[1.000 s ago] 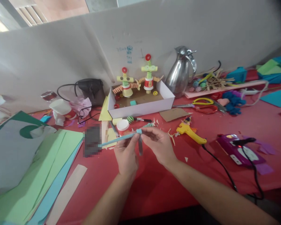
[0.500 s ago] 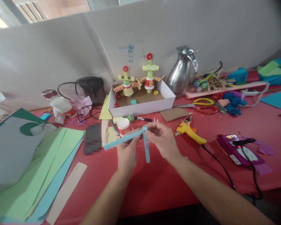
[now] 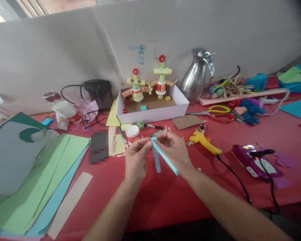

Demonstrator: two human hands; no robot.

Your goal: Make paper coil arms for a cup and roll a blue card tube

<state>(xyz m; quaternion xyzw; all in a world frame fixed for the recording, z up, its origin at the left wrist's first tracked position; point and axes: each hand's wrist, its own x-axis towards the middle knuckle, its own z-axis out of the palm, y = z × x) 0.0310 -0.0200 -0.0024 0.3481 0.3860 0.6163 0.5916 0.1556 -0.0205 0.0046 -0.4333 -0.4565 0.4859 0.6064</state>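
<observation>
**Folding the blue strips, one over the other**

My left hand [image 3: 135, 157] and right hand [image 3: 175, 149] meet just above the red counter [image 3: 165, 197], both pinched shut on the joined corner of two light blue paper strips [image 3: 163, 157]. The strips hang down from my fingertips, one straight, one slanting toward my right wrist. I judge I am early in an accordion fold: only the corner is stacked. The next move calls for a firm pinch at that corner while one strip is creased squarely across the other, edges kept aligned.

Beyond my hands lie a white-lidded jar [image 3: 132, 133] and a yellow glue gun [image 3: 204, 141]. Farther back, the white box [image 3: 153, 115] holds two paper figures [image 3: 148, 83].
</observation>
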